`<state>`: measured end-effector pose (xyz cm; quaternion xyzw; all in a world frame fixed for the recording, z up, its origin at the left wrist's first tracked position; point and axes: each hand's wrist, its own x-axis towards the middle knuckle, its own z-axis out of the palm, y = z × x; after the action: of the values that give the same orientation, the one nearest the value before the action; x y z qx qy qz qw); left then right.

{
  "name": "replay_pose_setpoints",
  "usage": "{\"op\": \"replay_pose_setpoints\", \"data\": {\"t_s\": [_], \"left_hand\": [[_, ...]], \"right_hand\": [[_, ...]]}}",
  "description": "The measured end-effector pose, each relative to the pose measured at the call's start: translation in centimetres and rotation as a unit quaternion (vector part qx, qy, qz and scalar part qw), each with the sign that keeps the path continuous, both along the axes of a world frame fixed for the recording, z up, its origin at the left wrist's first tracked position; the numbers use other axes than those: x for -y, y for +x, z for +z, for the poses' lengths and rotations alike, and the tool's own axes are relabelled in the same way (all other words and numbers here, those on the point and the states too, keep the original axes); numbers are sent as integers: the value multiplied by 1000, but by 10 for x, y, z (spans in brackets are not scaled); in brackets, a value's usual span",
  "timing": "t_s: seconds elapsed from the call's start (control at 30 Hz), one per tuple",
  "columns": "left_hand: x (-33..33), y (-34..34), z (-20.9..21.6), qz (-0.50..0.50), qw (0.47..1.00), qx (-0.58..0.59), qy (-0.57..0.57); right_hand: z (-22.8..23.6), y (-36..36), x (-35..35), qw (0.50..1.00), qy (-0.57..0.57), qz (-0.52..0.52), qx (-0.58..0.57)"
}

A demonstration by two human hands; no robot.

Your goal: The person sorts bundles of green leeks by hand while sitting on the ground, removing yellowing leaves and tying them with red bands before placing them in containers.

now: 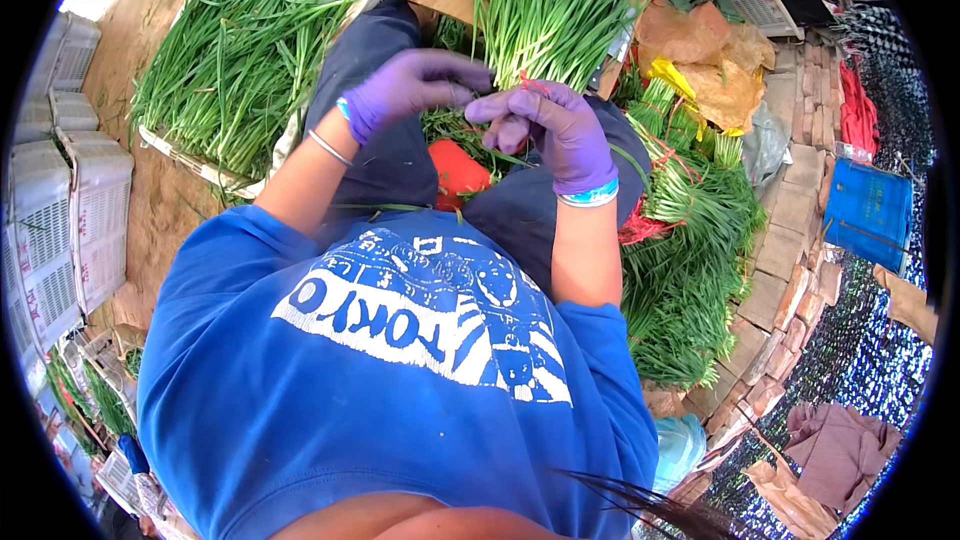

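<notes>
A bunch of long green chives [545,15] with pale stem ends lies before me between my knees. A thin red tie [528,83] shows at its near end. My left hand [415,85], in a purple glove, reaches in from the left, fingers stretched out and somewhat blurred, holding nothing I can see. My right hand [555,125], gloved the same, is beside the stem ends and tie, with its fingers bent and pressed together. Whatever those fingers pinch is hidden. The two hands' fingertips nearly meet.
Left of my leg stands a white crate [160,145] heaped with loose chives. Tied chive bunches [690,270] are piled at my right. A red object [458,172] sits between my legs. White crates [100,210] line the far left; a blue bag [868,208] lies far right.
</notes>
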<state>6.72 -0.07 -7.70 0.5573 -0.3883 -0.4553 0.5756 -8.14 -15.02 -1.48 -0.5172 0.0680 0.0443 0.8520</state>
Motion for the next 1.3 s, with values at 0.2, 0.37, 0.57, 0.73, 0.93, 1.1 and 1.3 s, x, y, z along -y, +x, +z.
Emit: {"op": "replay_pose_setpoints", "data": {"t_s": [0.2, 0.37, 0.57, 0.73, 0.93, 1.1, 1.3], "left_hand": [[-1, 7, 71, -30, 999, 26, 16], [3, 5, 56, -85, 996, 3, 40], [-1, 2, 49, -73, 996, -18, 51], [-1, -4, 40, -41, 996, 69, 25], [3, -14, 38, 40, 985, 168, 24], [4, -19, 26, 85, 931, 349, -72], [-7, -19, 45, 133, 884, 444, -48]], "right_hand": [[-8, 3, 2, 992, 26, 121, -35], [-8, 4, -3, 993, 12, 86, -85], [-15, 3, 2, 990, -21, 92, -100], [-9, 4, -5, 988, -59, 55, -130], [-16, 3, -14, 949, -293, -5, -117], [-27, 1, -9, 854, -515, -62, 37], [-29, -12, -10, 894, -439, -73, 56]]}}
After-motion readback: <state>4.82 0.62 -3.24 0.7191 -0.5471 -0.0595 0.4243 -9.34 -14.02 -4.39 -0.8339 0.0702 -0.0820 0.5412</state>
